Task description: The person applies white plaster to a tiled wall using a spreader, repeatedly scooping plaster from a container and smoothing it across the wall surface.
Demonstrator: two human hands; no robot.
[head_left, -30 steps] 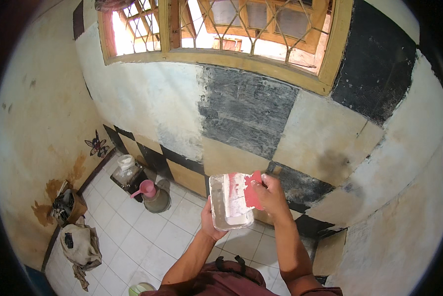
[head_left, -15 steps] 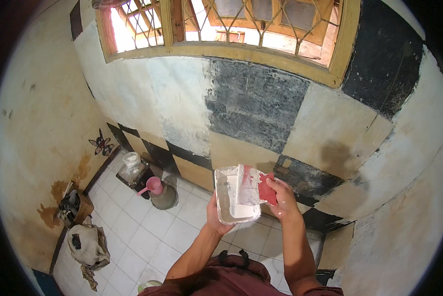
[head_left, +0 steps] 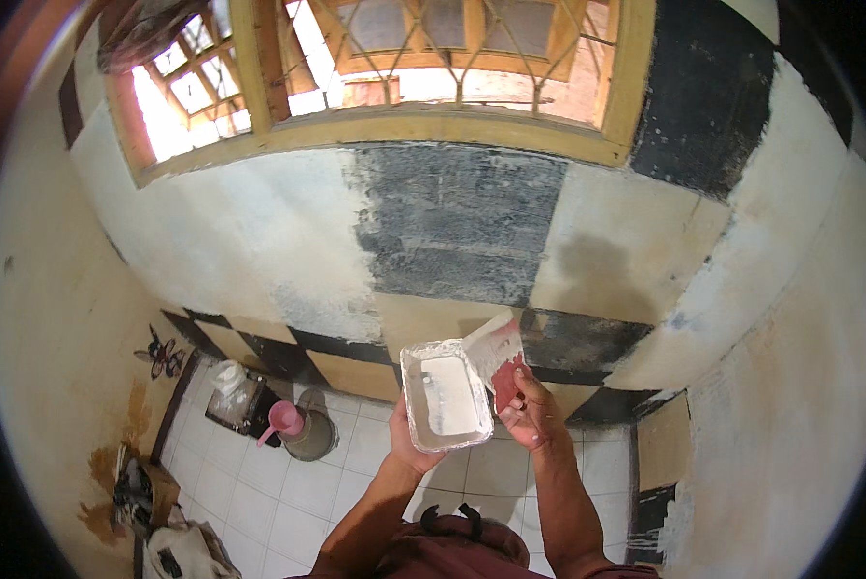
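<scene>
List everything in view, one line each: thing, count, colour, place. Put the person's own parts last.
Shallow rectangular tray of white paste: one, white, held up before the wall.
Flat red-handled scraper: one, red with white-smeared blade, at the tray's right rim.
Checkered wall: black and cream squares, part coated white.
Wooden window frame: one, yellow-brown, above.
Pink dipper: one, on a grey bucket, floor left.
White tiled floor: below.
Crumpled bags: several, lower left corner.
Left hand: under the tray.
Right hand: gripping the scraper.

A home washroom under repair: white floor tiles (head_left: 288,482), half-painted checkered wall (head_left: 452,232), wooden window (head_left: 404,87).
</scene>
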